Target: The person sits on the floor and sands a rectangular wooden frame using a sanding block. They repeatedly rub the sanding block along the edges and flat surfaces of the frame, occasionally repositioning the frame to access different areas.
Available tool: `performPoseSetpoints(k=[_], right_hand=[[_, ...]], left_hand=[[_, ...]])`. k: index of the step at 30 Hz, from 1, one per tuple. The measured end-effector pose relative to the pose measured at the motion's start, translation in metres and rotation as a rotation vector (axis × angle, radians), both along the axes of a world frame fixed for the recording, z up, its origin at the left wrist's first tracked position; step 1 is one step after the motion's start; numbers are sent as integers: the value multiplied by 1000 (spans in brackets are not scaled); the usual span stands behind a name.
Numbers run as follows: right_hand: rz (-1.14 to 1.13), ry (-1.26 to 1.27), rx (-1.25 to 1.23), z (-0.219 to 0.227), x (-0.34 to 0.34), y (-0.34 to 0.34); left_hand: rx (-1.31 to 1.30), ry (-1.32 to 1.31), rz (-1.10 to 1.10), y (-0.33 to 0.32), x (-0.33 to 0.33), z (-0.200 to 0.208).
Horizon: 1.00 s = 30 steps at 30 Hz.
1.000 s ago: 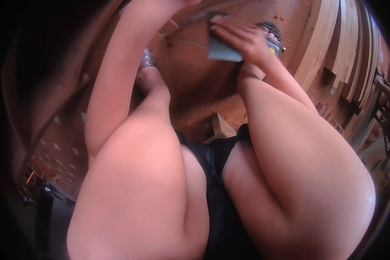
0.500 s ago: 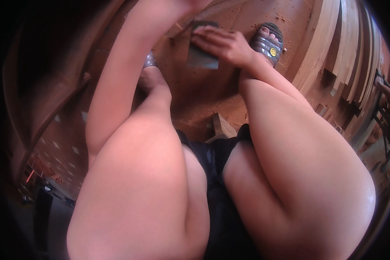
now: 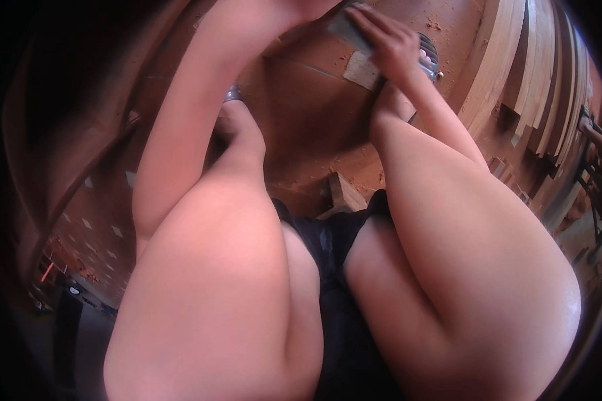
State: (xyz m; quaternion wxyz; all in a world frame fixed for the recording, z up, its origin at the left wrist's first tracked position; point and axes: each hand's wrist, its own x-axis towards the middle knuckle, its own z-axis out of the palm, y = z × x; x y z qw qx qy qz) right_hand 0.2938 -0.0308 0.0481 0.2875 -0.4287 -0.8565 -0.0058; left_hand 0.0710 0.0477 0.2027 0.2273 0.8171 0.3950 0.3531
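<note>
My right hand point(image 3: 396, 48) is at the upper middle, over a grey flat sheet point(image 3: 346, 32) that looks like sandpaper. Its fingers lie pressed together on the sheet, somewhat blurred by motion. Just below the sheet shows a light wooden piece point(image 3: 361, 71), partly covered by the hand and sheet. My left forearm reaches up to the top edge, where only the wrist end of my left hand point(image 3: 314, 9) shows. The fingers of that hand are cut off by the frame.
Long wooden boards point(image 3: 495, 60) lie side by side at the right. A small wood block point(image 3: 344, 194) rests between my legs. Reddish dust and crumbs cover the floor point(image 3: 301, 134). My sandalled right foot point(image 3: 429, 57) is beside the right hand.
My right hand has moved up and to the right with the grey sheet, uncovering part of the light wooden piece. My left forearm has shifted slightly to the right.
</note>
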Motion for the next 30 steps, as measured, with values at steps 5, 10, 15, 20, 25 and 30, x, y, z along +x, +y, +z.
performPoseSetpoints(k=[5, 10, 15, 20, 25, 30], right_hand=[[532, 43, -118, 15, -55, -20], [324, 82, -376, 30, -15, -7], [-287, 386, -156, 33, 27, 29], [-407, 176, 64, 18, 61, 56], [-339, -117, -230, 13, -16, 7], [185, 305, -473, 26, -49, -35]], left_hand=[[-39, 12, 12, -9, 5, 10], [195, 35, 1, -3, -4, -5], [271, 147, -43, 0, -9, -5], [240, 188, -69, -4, 1, 3], [-129, 25, 99, -9, 8, 8], [-329, -14, 119, -11, 7, 22]])
